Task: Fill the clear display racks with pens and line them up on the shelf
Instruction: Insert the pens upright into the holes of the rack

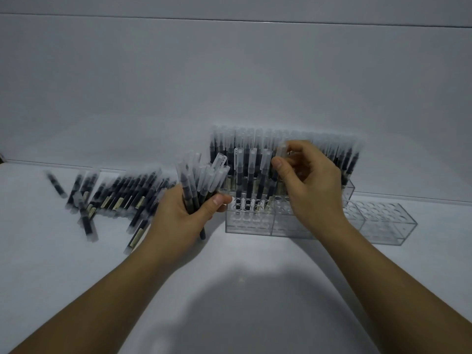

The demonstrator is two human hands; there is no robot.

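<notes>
Loading pens into the front clear rack (249, 221) on the white shelf (242, 277).

Left hand (182, 215), just left of that rack, is closed around a bundle of capped pens (201, 180) held upright. Right hand (310, 180), above the rack's middle, pinches a single pen (282, 149) between thumb and fingers. Behind the rack stands a row of full racks (339, 154); to its right, an empty rack (385, 221); well to its left, loose pens (115, 198) lie scattered.
</notes>
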